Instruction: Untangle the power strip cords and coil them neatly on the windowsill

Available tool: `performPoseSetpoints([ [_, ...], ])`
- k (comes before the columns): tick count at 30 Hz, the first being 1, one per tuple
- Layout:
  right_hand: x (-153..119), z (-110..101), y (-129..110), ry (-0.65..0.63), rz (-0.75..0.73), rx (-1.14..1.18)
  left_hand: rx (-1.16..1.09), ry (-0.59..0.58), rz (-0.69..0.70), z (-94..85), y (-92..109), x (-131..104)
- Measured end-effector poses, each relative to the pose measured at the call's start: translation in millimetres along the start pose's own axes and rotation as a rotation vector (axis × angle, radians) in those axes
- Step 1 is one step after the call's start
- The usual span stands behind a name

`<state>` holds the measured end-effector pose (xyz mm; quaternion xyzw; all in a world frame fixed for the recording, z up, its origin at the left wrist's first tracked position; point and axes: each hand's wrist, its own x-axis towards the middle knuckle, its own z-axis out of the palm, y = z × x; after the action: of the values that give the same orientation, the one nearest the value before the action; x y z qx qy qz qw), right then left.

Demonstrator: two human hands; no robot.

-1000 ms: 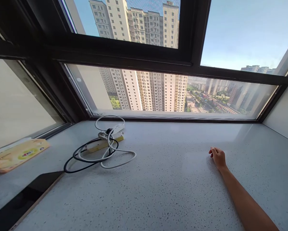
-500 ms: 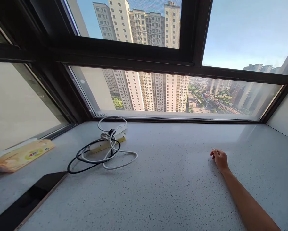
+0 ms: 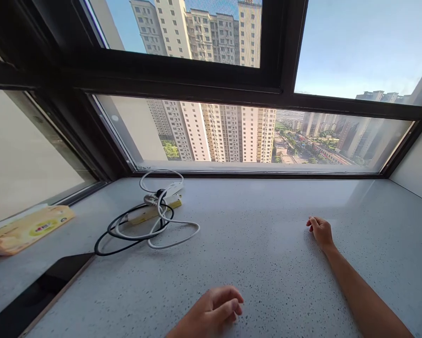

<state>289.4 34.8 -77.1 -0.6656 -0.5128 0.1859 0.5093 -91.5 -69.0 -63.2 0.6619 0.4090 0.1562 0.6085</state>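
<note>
My right hand (image 3: 320, 232) rests on the pale speckled windowsill (image 3: 267, 263) at the right. Its fingers are curled in and pressed together; whether anything small is inside is hidden. Low in the middle, my left hand (image 3: 216, 307) reaches in over the sill. The fingers there are loosely bent, with a gap between thumb and index finger, and no object shows in them. Neither hand touches any of the things lying to the left.
On the left lie tangled white and black cables (image 3: 136, 230) around a power strip (image 3: 145, 215). A dark flat device (image 3: 42, 291) is nearer, with a yellow tissue pack (image 3: 31, 229) behind it. The dark window frame (image 3: 232, 174) borders the sill's far edge.
My left hand has come into view from the bottom edge. My right hand stays in the same place, still curled. The view has shifted slightly.
</note>
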Motion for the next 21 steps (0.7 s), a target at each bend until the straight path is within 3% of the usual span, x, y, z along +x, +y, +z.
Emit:
performPoseSetpoints([
  [3,-1,-1,-2,-0.012,0.004,-0.003,0.129,0.186,-0.103,-34.8,10,26],
  [7,-2,-3,-5,-0.020,0.012,-0.015,0.526,0.780,-0.133,-75.6,16,42],
  [9,-2,-3,-6,-0.017,0.015,-0.023,0.747,0.972,-0.181,-85.3,17,45],
  [14,-2,-3,-7,-0.014,0.011,-0.037,1.103,1.036,-0.184,-99.8,22,39],
  [18,-1,-3,-5,-0.021,0.012,-0.053,1.129,1.247,-0.317,-139.3,23,25],
  [21,-1,-4,-4,-0.027,0.015,-0.063,1.010,1.146,-0.466,-169.1,15,22],
])
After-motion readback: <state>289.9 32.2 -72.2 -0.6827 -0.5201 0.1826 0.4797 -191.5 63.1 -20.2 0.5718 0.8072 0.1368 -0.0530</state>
